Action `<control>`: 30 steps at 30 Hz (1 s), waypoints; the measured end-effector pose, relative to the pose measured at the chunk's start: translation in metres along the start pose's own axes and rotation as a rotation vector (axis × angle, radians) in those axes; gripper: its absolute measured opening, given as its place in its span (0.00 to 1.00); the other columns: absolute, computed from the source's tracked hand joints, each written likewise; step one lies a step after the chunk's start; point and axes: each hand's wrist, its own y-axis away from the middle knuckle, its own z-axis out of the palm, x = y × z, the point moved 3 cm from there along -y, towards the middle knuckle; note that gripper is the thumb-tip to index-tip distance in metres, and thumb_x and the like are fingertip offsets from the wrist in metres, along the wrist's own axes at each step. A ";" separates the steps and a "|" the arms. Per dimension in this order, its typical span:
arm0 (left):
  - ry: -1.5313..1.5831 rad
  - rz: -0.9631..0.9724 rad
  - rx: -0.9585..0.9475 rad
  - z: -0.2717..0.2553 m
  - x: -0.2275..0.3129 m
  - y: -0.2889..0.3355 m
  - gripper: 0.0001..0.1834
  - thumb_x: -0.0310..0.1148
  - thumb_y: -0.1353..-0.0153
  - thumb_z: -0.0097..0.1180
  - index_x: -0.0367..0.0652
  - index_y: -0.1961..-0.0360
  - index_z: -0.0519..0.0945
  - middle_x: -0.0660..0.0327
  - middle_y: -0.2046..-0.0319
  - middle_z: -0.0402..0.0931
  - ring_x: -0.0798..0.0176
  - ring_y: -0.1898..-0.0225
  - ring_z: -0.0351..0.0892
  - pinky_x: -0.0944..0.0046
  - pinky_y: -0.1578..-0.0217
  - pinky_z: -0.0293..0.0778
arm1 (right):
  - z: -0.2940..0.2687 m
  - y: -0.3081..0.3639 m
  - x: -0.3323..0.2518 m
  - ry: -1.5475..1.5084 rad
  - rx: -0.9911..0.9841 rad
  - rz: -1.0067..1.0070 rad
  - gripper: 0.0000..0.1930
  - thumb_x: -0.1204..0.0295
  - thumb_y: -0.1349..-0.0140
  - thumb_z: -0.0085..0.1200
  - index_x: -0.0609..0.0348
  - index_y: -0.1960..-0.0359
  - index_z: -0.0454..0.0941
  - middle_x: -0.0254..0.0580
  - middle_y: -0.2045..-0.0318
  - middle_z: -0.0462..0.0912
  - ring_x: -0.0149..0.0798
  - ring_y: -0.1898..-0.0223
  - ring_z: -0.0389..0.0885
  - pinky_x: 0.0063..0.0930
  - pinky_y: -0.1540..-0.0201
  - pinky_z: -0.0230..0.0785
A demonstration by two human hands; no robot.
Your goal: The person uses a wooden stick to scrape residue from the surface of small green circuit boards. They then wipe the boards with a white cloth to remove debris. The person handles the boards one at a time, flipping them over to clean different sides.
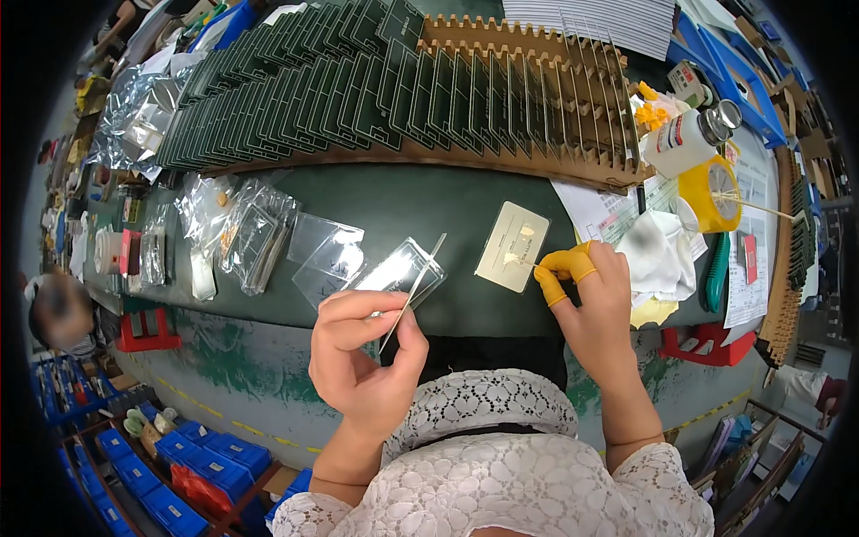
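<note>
My left hand point(362, 345) pinches a thin, flat panel point(428, 266) between thumb and fingers. The panel is seen nearly edge-on and tilted, above the table. Under and behind it lie clear glossy sheets point(394, 267), partly covered by the hand. To the right, my right hand point(592, 291) wears yellow finger cots on thumb and fingers. Its fingertips are pinched together at the right edge of a beige rectangular plate point(513, 246) lying on the table. A thin pale tip reaches from them onto the plate; what it belongs to is hidden.
Dark green panels point(358, 103) stand upright in a slotted brown rack point(582, 166) across the back. Bagged panels point(255, 237) lie at left. At right are a white bottle point(684, 141), a yellow container with sticks point(710, 192), a white cloth point(658, 255) and papers point(756, 215).
</note>
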 end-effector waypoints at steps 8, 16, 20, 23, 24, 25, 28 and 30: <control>0.061 0.032 0.087 0.002 -0.004 0.001 0.19 0.10 0.55 0.64 0.42 0.64 0.75 0.58 0.64 0.82 0.60 0.66 0.80 0.61 0.61 0.73 | 0.002 -0.001 0.000 -0.025 -0.020 0.032 0.11 0.76 0.51 0.67 0.61 0.67 0.79 0.41 0.70 0.72 0.46 0.68 0.69 0.38 0.62 0.59; 0.079 0.167 0.032 0.002 -0.004 0.000 0.22 0.12 0.59 0.65 0.43 0.64 0.75 0.57 0.63 0.83 0.58 0.67 0.79 0.58 0.59 0.75 | -0.027 -0.011 -0.033 -0.523 0.204 0.020 0.10 0.81 0.47 0.67 0.61 0.64 0.80 0.39 0.68 0.79 0.34 0.69 0.73 0.23 0.69 0.67; 0.056 0.166 -0.016 0.002 0.000 0.000 0.20 0.11 0.56 0.60 0.43 0.64 0.72 0.56 0.63 0.81 0.60 0.64 0.79 0.56 0.53 0.73 | -0.028 -0.017 -0.045 -0.581 0.213 -0.005 0.12 0.80 0.48 0.69 0.61 0.63 0.80 0.40 0.68 0.79 0.34 0.68 0.73 0.23 0.67 0.68; 0.069 0.187 0.023 0.001 0.001 -0.001 0.22 0.12 0.59 0.66 0.43 0.63 0.75 0.57 0.63 0.83 0.58 0.66 0.80 0.58 0.59 0.75 | -0.027 -0.018 -0.048 -0.582 0.212 -0.001 0.12 0.80 0.49 0.69 0.60 0.63 0.81 0.40 0.67 0.79 0.35 0.67 0.74 0.24 0.67 0.68; 0.068 0.187 0.023 0.001 0.001 0.000 0.22 0.13 0.59 0.66 0.43 0.63 0.75 0.57 0.63 0.83 0.58 0.66 0.80 0.58 0.59 0.75 | -0.027 -0.018 -0.048 -0.577 0.212 0.003 0.12 0.80 0.49 0.69 0.60 0.63 0.81 0.40 0.67 0.79 0.35 0.67 0.74 0.24 0.67 0.68; 0.068 0.186 0.022 0.001 0.002 0.000 0.22 0.13 0.59 0.66 0.43 0.64 0.75 0.57 0.63 0.83 0.58 0.66 0.80 0.58 0.59 0.75 | -0.027 -0.018 -0.048 -0.565 0.211 0.000 0.12 0.80 0.49 0.69 0.60 0.63 0.81 0.40 0.67 0.79 0.36 0.67 0.74 0.24 0.67 0.68; 0.070 0.187 0.017 0.001 0.002 -0.001 0.22 0.13 0.59 0.66 0.43 0.64 0.74 0.57 0.63 0.83 0.58 0.66 0.80 0.58 0.59 0.75 | -0.026 -0.018 -0.048 -0.544 0.215 -0.005 0.12 0.79 0.49 0.69 0.60 0.63 0.81 0.40 0.67 0.79 0.36 0.67 0.74 0.25 0.67 0.68; 0.071 0.191 0.014 0.002 0.002 -0.001 0.21 0.13 0.59 0.66 0.43 0.64 0.74 0.57 0.63 0.83 0.58 0.66 0.80 0.58 0.59 0.75 | -0.026 -0.019 -0.049 -0.549 0.224 -0.001 0.12 0.79 0.49 0.69 0.60 0.63 0.81 0.40 0.68 0.79 0.37 0.67 0.74 0.25 0.67 0.68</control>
